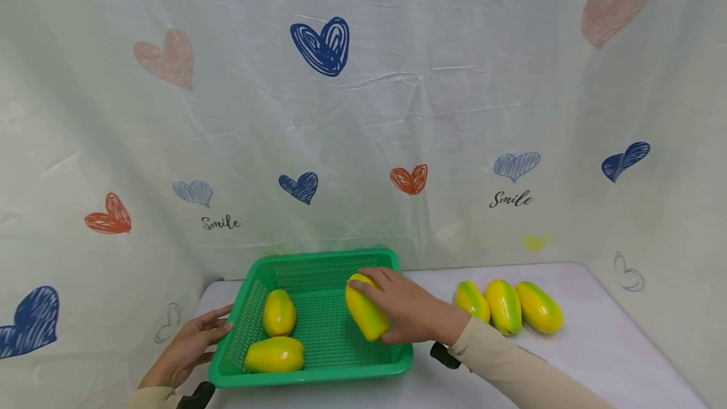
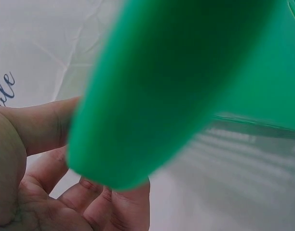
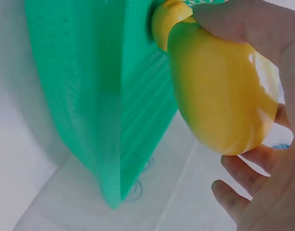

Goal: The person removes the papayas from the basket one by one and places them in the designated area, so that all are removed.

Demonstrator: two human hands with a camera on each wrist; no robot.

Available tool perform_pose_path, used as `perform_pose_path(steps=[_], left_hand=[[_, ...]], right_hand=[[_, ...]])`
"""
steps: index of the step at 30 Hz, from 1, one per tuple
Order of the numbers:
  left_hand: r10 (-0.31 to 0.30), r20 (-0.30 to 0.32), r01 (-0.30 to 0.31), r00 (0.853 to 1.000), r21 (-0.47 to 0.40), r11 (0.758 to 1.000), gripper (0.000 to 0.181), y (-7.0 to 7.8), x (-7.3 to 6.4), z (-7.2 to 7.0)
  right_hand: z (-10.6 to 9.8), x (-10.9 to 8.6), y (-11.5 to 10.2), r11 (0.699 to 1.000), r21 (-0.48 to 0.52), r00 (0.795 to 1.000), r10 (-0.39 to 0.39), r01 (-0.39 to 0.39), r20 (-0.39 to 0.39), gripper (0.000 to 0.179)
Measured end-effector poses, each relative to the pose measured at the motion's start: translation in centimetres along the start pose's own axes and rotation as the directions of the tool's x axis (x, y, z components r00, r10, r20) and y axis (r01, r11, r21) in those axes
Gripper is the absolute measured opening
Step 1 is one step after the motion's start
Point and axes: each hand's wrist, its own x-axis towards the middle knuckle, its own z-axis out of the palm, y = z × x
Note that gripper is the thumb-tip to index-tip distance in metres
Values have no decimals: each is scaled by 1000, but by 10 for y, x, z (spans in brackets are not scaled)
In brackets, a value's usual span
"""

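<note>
My right hand (image 1: pixel 406 305) grips a yellow mango (image 1: pixel 363 314) with a green streak, holding it tilted over the right part of the green basket (image 1: pixel 309 372). In the right wrist view, the thumb lies over the upper side of the held mango (image 3: pixel 224 91), and fingertips touch its underside. Two other mangoes lie in the basket's left part, one farther back (image 1: pixel 279 313) and one nearer the front (image 1: pixel 275 355). My left hand (image 1: pixel 193 339) touches the basket's left side, its fingers fairly loose; the basket wall (image 2: pixel 138 110) hides part of them in the left wrist view.
Three more mangoes lie side by side on the table right of the basket: a left one (image 1: pixel 472 300), a middle one (image 1: pixel 503 308) and a right one (image 1: pixel 539 307). A white curtain (image 1: pixel 363 125) printed with hearts hangs behind the table (image 1: pixel 602 358).
</note>
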Motion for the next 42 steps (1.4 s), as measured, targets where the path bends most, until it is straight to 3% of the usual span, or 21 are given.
perform_pose_path(steps=[17, 24, 42], left_hand=[[7, 10, -7, 1000, -11, 1000, 69, 0, -2, -2], [12, 13, -12, 1000, -27, 1000, 70, -1, -2, -2], [20, 10, -20, 1000, -29, 999, 72, -3, -2, -2]], right_hand=[[-22, -64, 14, 983, 39, 978, 184, -181, -93, 103], [-19, -94, 15, 966, 31, 963, 259, -258, -77, 106], [-1, -153, 13, 932, 40, 931, 362, -360, -51, 108]])
